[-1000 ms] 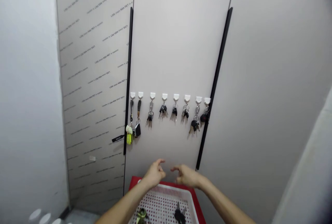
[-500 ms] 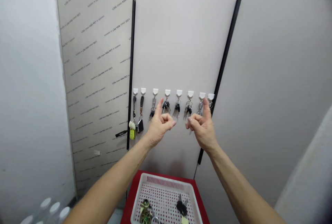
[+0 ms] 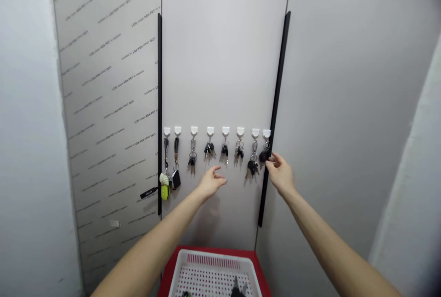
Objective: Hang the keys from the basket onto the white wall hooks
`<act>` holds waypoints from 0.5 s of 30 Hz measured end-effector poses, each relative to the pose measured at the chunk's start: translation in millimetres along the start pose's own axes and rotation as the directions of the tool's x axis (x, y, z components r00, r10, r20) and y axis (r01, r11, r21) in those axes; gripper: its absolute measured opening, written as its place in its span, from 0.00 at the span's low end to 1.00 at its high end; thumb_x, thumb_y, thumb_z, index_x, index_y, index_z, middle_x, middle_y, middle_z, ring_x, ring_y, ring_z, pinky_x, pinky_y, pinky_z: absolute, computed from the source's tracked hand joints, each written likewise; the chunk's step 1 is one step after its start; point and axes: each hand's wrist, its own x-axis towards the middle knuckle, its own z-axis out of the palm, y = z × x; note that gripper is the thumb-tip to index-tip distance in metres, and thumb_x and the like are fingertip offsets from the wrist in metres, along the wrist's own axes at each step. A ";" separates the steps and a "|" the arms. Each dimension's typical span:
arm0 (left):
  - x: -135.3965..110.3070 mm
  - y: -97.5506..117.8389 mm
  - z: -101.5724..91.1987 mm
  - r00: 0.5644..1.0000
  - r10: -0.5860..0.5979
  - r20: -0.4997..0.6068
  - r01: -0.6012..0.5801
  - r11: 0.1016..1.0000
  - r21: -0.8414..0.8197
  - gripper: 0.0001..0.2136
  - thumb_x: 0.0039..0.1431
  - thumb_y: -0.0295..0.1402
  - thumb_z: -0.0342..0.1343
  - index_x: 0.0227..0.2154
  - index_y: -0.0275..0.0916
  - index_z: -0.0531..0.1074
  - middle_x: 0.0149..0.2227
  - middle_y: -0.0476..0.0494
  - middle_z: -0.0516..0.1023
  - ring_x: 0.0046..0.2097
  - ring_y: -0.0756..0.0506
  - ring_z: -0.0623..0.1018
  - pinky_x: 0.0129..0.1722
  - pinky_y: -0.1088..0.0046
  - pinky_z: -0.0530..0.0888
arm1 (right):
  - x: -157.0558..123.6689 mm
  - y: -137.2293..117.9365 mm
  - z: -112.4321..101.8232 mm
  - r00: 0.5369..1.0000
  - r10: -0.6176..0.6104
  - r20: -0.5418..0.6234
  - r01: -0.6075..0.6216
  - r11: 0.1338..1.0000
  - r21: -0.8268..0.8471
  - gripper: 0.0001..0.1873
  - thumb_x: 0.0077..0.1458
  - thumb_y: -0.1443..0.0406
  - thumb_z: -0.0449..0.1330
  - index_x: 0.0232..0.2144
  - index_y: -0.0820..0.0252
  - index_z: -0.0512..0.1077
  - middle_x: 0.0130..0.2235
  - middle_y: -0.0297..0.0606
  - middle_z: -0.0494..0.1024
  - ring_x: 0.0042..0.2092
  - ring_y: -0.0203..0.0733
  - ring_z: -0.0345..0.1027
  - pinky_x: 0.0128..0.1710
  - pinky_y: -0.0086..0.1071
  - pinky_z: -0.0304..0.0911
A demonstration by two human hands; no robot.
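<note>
Several white hooks hold key bunches in a row on the pale panel (image 3: 223,67). At the far right end, my right hand (image 3: 281,175) has its thumb and fingers apart, with the tips at the edge of the last dark key bunch (image 3: 263,156); whether they touch it I cannot tell. Just left of that hangs a bunch of keys (image 3: 252,166) on a linked clip. My left hand (image 3: 211,183) is below the middle bunches, thumb and fingers apart, holding nothing. Nearest above it are keys with black heads (image 3: 209,148) and another similar pair (image 3: 224,151).
Below stands a white perforated basket (image 3: 213,258) on a red surface (image 3: 174,260), with dark keys (image 3: 237,289) inside. Black strip handles (image 3: 159,113) flank the panel. A lime-green key fob (image 3: 165,192) and a black fob (image 3: 176,179) hang at the left.
Both hands have dropped their pointing index fingers. My right hand has moved beside the rightmost keys, and my left is lower against the row. The view has shifted, showing less of the basket.
</note>
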 end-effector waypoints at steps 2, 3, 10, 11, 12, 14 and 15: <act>16.1 5.6 18.2 0.999 0.033 -0.033 -0.030 0.997 0.074 0.25 0.38 0.26 0.50 0.43 0.32 0.55 0.38 0.39 0.65 0.34 0.51 0.67 0.30 0.77 0.63 | 16.3 1.4 -3.4 0.999 -0.012 -0.035 0.008 0.996 -0.093 0.23 0.38 0.64 0.49 0.41 0.64 0.60 0.36 0.42 0.68 0.34 0.37 0.62 0.35 0.31 0.55; 24.2 8.0 28.3 0.998 0.049 -0.047 -0.044 0.994 0.104 0.26 0.37 0.26 0.51 0.44 0.32 0.55 0.41 0.37 0.63 0.37 0.48 0.66 0.32 0.76 0.63 | 21.9 1.0 -3.8 0.999 -0.017 -0.032 0.013 0.992 -0.125 0.23 0.38 0.64 0.49 0.40 0.63 0.60 0.36 0.42 0.68 0.34 0.38 0.62 0.35 0.31 0.55; 64.7 13.6 81.2 0.971 0.114 -0.211 -0.090 0.989 0.119 0.33 0.36 0.28 0.53 0.48 0.33 0.45 0.43 0.36 0.62 0.42 0.45 0.65 0.39 0.72 0.62 | 35.2 2.7 5.6 0.999 -0.034 0.012 0.036 0.976 -0.213 0.20 0.38 0.62 0.49 0.37 0.63 0.63 0.33 0.41 0.70 0.34 0.39 0.62 0.34 0.31 0.55; 68.4 14.4 84.5 0.971 0.100 -0.219 -0.077 0.991 0.111 0.32 0.37 0.29 0.53 0.47 0.33 0.47 0.41 0.37 0.64 0.41 0.45 0.66 0.39 0.71 0.62 | 36.1 3.0 6.5 0.999 -0.030 0.025 0.034 0.976 -0.213 0.20 0.38 0.61 0.49 0.36 0.63 0.64 0.32 0.40 0.70 0.34 0.39 0.62 0.33 0.31 0.55; 72.0 15.4 87.1 0.973 0.088 -0.214 -0.067 0.993 0.101 0.29 0.37 0.30 0.53 0.46 0.33 0.51 0.39 0.37 0.66 0.39 0.46 0.67 0.38 0.71 0.62 | 36.8 2.9 7.1 0.999 -0.026 0.039 0.033 0.978 -0.206 0.19 0.38 0.60 0.49 0.35 0.63 0.65 0.31 0.40 0.70 0.33 0.39 0.63 0.32 0.30 0.55; 79.0 17.6 91.8 0.980 0.078 -0.183 -0.067 0.996 0.063 0.22 0.38 0.31 0.53 0.40 0.32 0.59 0.35 0.39 0.68 0.37 0.46 0.68 0.36 0.71 0.63 | 38.0 1.9 7.9 0.998 -0.021 0.051 0.029 0.986 -0.166 0.18 0.38 0.59 0.49 0.31 0.63 0.66 0.29 0.40 0.70 0.32 0.40 0.63 0.31 0.30 0.55; 82.4 18.5 94.2 0.984 0.082 -0.161 -0.077 0.996 0.037 0.18 0.39 0.31 0.52 0.36 0.32 0.62 0.34 0.39 0.69 0.36 0.46 0.69 0.35 0.71 0.63 | 38.3 1.4 8.3 0.999 -0.021 0.049 0.027 0.990 -0.139 0.16 0.38 0.59 0.48 0.29 0.63 0.66 0.28 0.39 0.70 0.31 0.39 0.63 0.30 0.30 0.55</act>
